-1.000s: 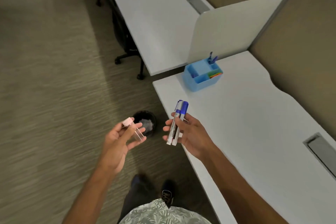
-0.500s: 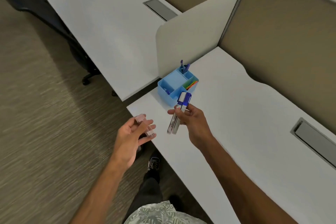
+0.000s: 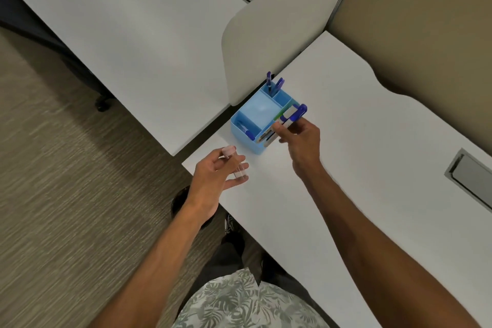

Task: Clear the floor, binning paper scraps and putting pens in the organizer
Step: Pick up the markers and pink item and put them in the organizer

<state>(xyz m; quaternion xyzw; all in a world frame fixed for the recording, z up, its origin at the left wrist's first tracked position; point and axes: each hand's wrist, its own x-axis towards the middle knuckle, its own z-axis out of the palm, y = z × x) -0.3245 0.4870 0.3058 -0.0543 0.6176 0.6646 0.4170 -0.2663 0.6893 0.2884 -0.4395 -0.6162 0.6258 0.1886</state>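
Observation:
A light blue organizer [image 3: 255, 117] with several compartments stands at the near corner of the white desk [image 3: 372, 168]. Blue pens [image 3: 273, 84] stick up from its far compartment, and another lies in the left one. My right hand [image 3: 300, 141] grips two white markers with blue caps [image 3: 288, 118], held tilted over the organizer's right side. My left hand [image 3: 215, 176] hovers over the desk corner and holds a clear pen with a pink cap [image 3: 234, 161].
A black bin [image 3: 181, 202] sits on the carpet beneath my left wrist, mostly hidden. A second white desk [image 3: 119, 29] lies to the left behind a white divider [image 3: 277, 34]. A grey cable hatch [image 3: 471, 176] is set in the desk at right.
Both hands moved forward over the desk. My right hand brought the markers from short of the organizer to directly above its right side. My left hand came over the desk corner.

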